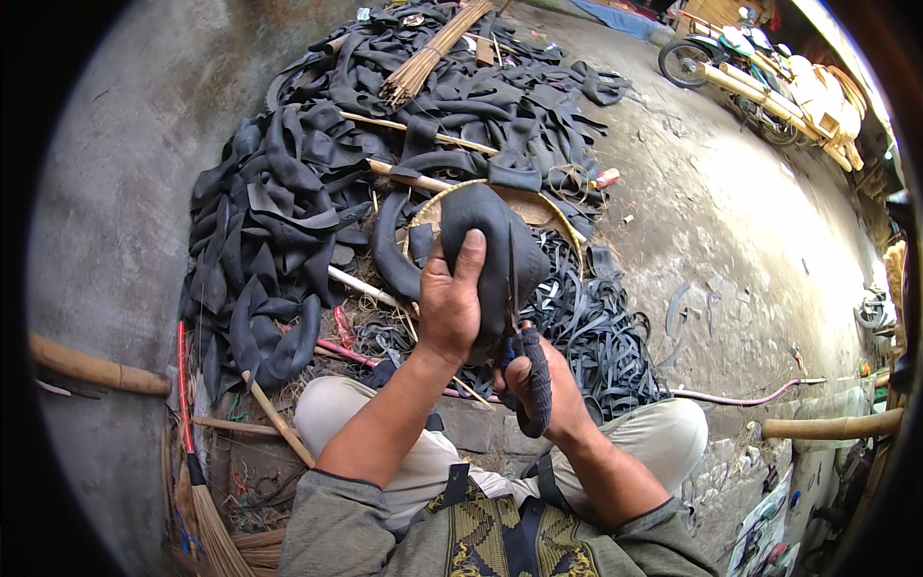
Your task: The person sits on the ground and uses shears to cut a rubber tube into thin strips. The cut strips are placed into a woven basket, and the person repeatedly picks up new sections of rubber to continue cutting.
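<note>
A curved piece of black rubber, like a length of inner tube, is raised in front of my lap. My left hand grips its left side, thumb lying on top. My right hand is closed round the cloth-wrapped handles of a pair of scissors. The dark blades point away from me and lie against the rubber's right part; how far they are into it I cannot tell. Behind the rubber is a round woven tray with a yellowish rim. Thin cut rubber strips lie in a tangle beyond my right hand.
A big heap of black rubber pieces leans along the wall at left, with a bundle of sticks on top. A stick broom stands at lower left. Bamboo poles jut in from the sides. A motorcycle stands far right.
</note>
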`<state>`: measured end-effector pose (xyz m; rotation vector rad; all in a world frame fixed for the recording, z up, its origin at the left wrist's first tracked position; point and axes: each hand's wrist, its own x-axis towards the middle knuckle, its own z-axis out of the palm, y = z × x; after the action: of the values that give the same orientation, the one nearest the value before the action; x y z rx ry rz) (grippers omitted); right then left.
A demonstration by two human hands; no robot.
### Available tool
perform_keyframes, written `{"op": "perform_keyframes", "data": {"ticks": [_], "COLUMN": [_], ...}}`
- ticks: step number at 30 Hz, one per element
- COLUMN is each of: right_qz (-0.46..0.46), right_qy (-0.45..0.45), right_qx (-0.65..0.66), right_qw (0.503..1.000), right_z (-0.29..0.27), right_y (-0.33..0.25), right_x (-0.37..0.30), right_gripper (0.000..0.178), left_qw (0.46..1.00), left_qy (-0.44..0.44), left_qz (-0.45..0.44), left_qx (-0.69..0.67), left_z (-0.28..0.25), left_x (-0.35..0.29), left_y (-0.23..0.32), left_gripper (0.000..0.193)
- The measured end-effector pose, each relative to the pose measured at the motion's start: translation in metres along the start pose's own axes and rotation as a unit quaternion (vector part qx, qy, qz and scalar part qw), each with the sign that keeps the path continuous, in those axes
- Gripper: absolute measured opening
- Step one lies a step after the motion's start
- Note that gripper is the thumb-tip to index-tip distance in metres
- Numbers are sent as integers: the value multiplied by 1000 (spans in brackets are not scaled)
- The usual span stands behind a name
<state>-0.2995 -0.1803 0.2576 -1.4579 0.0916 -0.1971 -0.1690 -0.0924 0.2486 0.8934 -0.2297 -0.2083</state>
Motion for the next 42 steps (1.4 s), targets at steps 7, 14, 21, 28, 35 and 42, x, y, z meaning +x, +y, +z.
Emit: {"op": "perform_keyframes", "data": {"ticks": [7, 14, 21, 28, 35, 42], "right_qz": [153, 142, 159, 148, 170, 136], "right_qy": [-77, -27, -74, -44, -36, -14], "right_qx": [24, 85, 26, 17, 58, 6], "right_qw": [985, 986, 984, 988, 983, 991], "right_z": [-16, -23, -16, -9, -4, -11], "right_y": [-13, -19, -9, -3, -4, -7], "right_x": [-4, 1, -6, -3, -4, 4], "right_gripper": [60, 39, 34, 33, 31, 28], "left_qw": [999, 998, 999, 1000, 1000, 999], "left_qy": [-3, -46, -24, 13, -12, -27], "left_qz": [-22, -40, -26, -1, -7, -36], "left_qx": [-43, -30, -9, 25, 7, 5], "left_z": [1, 5, -16, -3, -8, -4], "left_x": [-2, -10, 19, 8, 13, 3], "left_y": [0, -7, 20, 12, 9, -1], "left_gripper": [27, 28, 37, 29, 30, 25]}}
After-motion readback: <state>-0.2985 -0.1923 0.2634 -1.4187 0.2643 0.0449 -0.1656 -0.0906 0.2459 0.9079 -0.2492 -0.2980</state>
